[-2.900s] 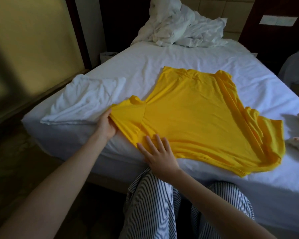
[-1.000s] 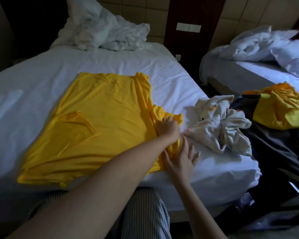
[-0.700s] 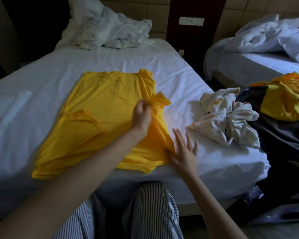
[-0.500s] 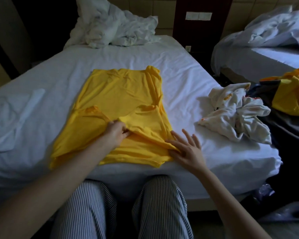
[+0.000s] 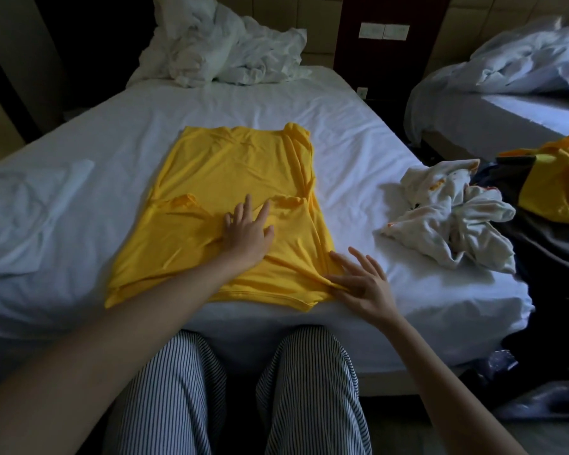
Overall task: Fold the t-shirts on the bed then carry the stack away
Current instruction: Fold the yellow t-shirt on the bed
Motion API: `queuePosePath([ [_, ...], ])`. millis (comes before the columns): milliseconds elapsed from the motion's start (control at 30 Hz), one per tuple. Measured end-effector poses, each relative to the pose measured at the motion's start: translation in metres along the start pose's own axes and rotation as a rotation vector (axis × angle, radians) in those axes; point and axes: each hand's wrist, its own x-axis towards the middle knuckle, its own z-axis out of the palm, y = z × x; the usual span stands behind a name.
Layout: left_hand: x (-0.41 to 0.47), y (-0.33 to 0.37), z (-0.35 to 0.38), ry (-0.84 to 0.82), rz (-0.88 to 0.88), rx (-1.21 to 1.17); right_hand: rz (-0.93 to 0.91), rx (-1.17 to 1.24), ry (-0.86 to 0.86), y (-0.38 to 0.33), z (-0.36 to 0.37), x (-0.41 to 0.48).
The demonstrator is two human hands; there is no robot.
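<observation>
our left hand [image 5: 247, 234] lies flat, fingers spread, on the yellow shirt [image 5: 230, 178]. our right hand [image 5: 362, 281] rests open, fingertips touching the shirt's near corner.

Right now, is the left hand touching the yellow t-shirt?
Touching. The head view shows the left hand lying flat on the yellow t-shirt, its straight fingers spread on the cloth with no gap.

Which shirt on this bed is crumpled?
The white shirt at the right edge of the bed. The yellow shirt and the folded white one at left lie flat.
</observation>
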Motion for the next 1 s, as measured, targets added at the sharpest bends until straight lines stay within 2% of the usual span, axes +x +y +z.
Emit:
queuePosePath([
  [67,-0.007,-0.003,0.0,0.072,0.202,0.063,-0.009,-0.008,-0.024,-0.003,-0.002,0.0],
  [100,-0.01,-0.004,0.0,0.014,0.301,0.058,-0.024,-0.021,-0.04,-0.006,-0.002,0.0],
  [167,-0.015,-0.006,0.001,-0.186,0.331,-0.008,-0.062,-0.075,-0.071,-0.014,0.0,-0.001],
  [233,-0.018,-0.012,-0.001,-0.194,0.31,-0.108,-0.114,-0.178,-0.041,-0.02,0.005,-0.002],
  [300,-0.026,-0.022,-0.007,-0.141,0.331,-0.203,-0.116,-0.243,0.002,-0.024,0.008,-0.003],
  [400,-0.05,-0.049,-0.023,-0.025,0.404,-0.359,-0.149,-0.295,-0.037,-0.027,0.008,-0.008],
  [500,-0.085,-0.093,-0.036,0.272,0.487,-0.403,-0.184,-0.335,-0.051,-0.031,0.012,-0.013],
  [567,-0.109,-0.128,-0.037,0.408,0.474,-0.326,-0.16,-0.307,-0.023,-0.036,0.016,-0.015],
  [633,-0.129,-0.164,-0.031,0.357,0.457,-0.208,-0.154,-0.332,-0.014,-0.039,0.019,-0.016],
  [733,-0.147,-0.203,-0.023,0.049,0.429,-0.072,-0.15,-0.342,-0.068,-0.037,0.018,-0.015],
  [767,-0.147,-0.209,-0.02,0.006,0.431,-0.037,-0.138,-0.321,-0.081,-0.036,0.018,-0.015],
  [833,-0.146,-0.211,-0.016,0.011,0.412,-0.047,-0.111,-0.27,-0.096,-0.036,0.016,-0.013],
  [1000,-0.142,-0.2,-0.015,0.169,0.362,-0.195,-0.019,-0.129,-0.083,-0.043,0.015,-0.012],
])
